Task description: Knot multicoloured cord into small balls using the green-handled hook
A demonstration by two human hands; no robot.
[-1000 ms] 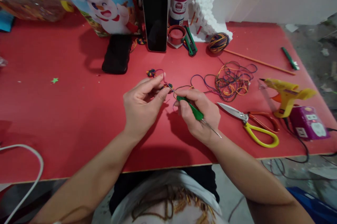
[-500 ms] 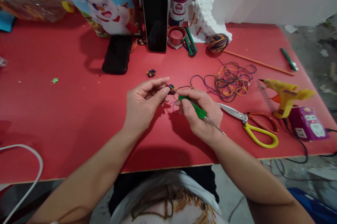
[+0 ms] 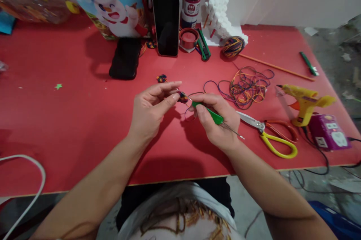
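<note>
Between thumb and fingers my left hand (image 3: 153, 106) pinches a small multicoloured crochet piece (image 3: 183, 98). My right hand (image 3: 217, 120) is closed round the green handle of a crochet hook (image 3: 216, 116); its front tip meets the piece, and a second metal shaft sticks out of the back of the handle. Thin yarn runs from the piece to a loose tangle of yarn (image 3: 248, 88) on the right. Beyond my left fingers lies another small crocheted piece (image 3: 161, 78) on the red table (image 3: 84, 127).
Scissors (image 3: 265, 127), a yellow glue gun (image 3: 304, 101) and a purple box (image 3: 328, 132) lie on the right. At the back stand a phone (image 3: 167, 24), a jar (image 3: 191, 7), a yarn ball (image 3: 233, 46) and a cartoon bag (image 3: 113, 7). A black case-like object (image 3: 125, 59) lies flat.
My left hand has shifted slightly left, and the crochet piece has tilted, showing more of itself. The hook's handle has turned a little in my right hand.
</note>
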